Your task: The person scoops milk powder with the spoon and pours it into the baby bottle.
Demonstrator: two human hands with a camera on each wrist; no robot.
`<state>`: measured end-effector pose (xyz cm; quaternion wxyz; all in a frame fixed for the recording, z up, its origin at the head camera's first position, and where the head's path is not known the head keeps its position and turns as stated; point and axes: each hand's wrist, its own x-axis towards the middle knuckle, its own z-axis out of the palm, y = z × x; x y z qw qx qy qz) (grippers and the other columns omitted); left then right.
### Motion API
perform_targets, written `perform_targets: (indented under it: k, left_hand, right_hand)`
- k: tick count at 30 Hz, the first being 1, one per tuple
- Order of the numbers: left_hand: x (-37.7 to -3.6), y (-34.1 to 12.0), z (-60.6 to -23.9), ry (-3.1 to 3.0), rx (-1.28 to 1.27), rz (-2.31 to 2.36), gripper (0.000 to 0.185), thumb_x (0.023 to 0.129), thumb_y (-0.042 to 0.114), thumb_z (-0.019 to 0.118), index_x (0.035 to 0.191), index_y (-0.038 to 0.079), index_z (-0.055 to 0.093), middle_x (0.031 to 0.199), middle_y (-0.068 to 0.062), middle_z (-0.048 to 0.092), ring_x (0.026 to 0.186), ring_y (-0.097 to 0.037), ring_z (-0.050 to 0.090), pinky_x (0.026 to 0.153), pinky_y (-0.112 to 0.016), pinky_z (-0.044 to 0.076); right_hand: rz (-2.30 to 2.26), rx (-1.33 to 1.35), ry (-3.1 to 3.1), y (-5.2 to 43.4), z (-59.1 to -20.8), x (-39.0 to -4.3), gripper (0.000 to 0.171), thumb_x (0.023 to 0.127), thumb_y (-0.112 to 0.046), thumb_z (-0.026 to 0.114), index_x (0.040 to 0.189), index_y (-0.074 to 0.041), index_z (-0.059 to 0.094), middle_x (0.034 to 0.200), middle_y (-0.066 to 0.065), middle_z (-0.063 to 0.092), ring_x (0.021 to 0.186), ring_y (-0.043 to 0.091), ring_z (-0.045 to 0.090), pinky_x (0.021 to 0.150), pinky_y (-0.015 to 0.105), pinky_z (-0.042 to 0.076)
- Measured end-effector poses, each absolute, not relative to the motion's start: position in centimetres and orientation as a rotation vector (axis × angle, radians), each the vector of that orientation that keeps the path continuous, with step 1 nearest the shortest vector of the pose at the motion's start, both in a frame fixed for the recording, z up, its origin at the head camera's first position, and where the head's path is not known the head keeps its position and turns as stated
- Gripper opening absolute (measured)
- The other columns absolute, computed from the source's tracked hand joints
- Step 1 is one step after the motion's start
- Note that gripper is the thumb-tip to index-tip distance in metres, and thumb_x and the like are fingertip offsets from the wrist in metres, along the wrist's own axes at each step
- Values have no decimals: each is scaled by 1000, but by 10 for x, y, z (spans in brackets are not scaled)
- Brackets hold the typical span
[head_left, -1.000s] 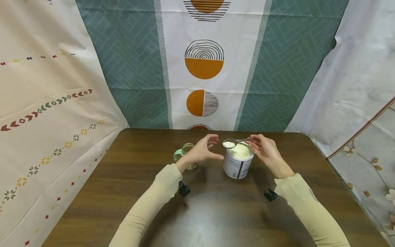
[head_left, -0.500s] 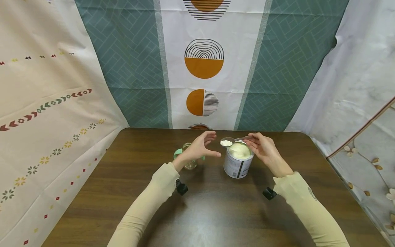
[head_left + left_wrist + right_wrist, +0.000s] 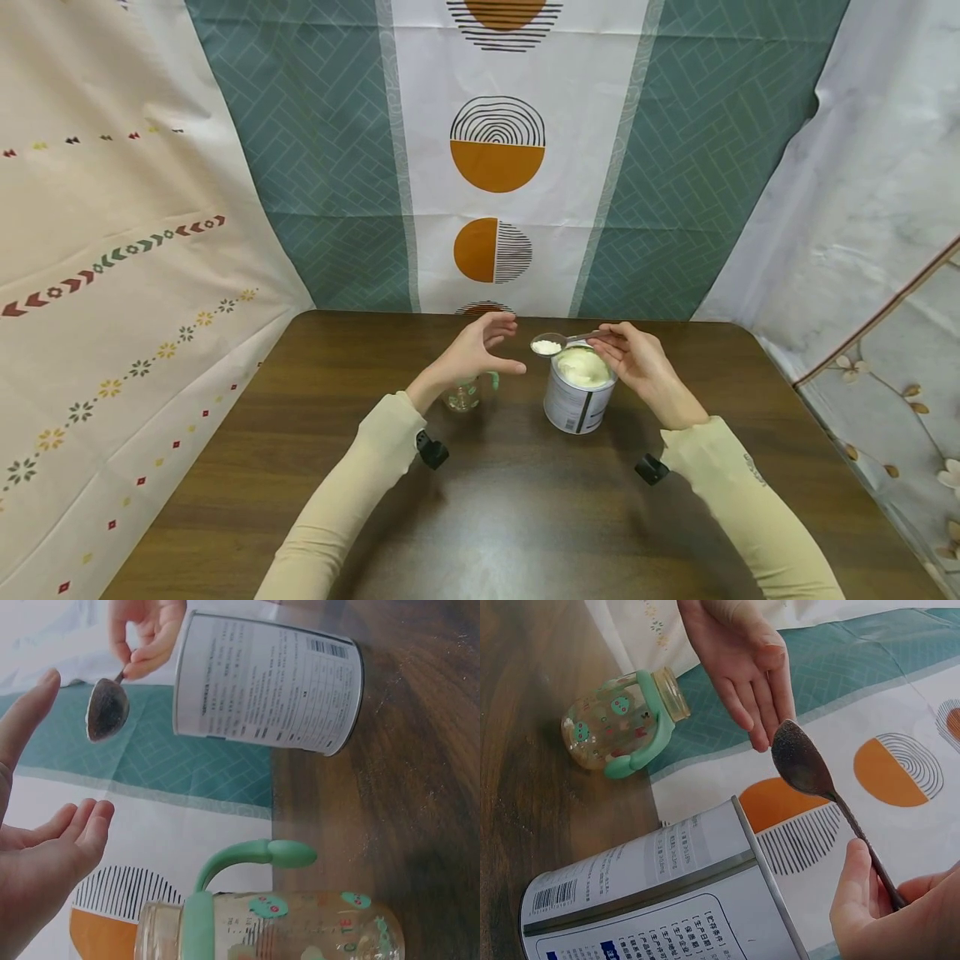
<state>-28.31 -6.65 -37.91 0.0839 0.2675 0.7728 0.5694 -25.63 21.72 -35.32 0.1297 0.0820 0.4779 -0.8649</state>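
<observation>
My right hand (image 3: 636,360) pinches the handle of a metal spoon (image 3: 804,761), its bowl carrying a small heap of white powder (image 3: 547,347). The spoon is level, above the left part of the rim of a tin can (image 3: 576,407) filled with pale cream powder (image 3: 584,367). My left hand (image 3: 474,353) holds nothing; its thumb stands apart from the loosely bent fingers, just left of the spoon's bowl. Below that hand stands a clear baby bottle (image 3: 615,724) with a green handled collar and no lid, partly hidden by the hand in the head view.
The brown wooden table (image 3: 495,500) reaches back to a hanging green and white cloth (image 3: 345,208). Patterned cloths hang along the left and right sides. Each wrist bears a small black camera (image 3: 432,450). A few white specks lie on the table near the can.
My left hand has moved left, away from the can and further over the bottle. The right hand has shifted the powder-filled spoon slightly left. Can and bottle have stayed in place.
</observation>
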Motion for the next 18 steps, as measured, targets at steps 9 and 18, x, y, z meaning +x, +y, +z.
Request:
perform_targets:
  k: [9, 18]
  left_hand:
    - [-287, -77, -378, 2321, 807, 1727, 77, 75, 8, 83, 140, 7, 42, 138, -10, 50, 131, -26, 48, 116, -33, 35]
    - [-289, -90, -380, 2285, 812, 1773, 75, 76, 3, 81, 140, 5, 42, 141, -13, 48, 134, -34, 45, 116, -36, 35]
  right_hand:
    - [-2501, 262, 1385, 212, -354, -258, 32, 101, -9, 39, 85, -4, 66, 83, 6, 70, 82, 14, 70, 79, 20, 57]
    - [-2489, 264, 1399, 208, -354, -258, 32, 101, -9, 41, 83, -5, 68, 83, 5, 71, 80, 13, 71, 77, 21, 58]
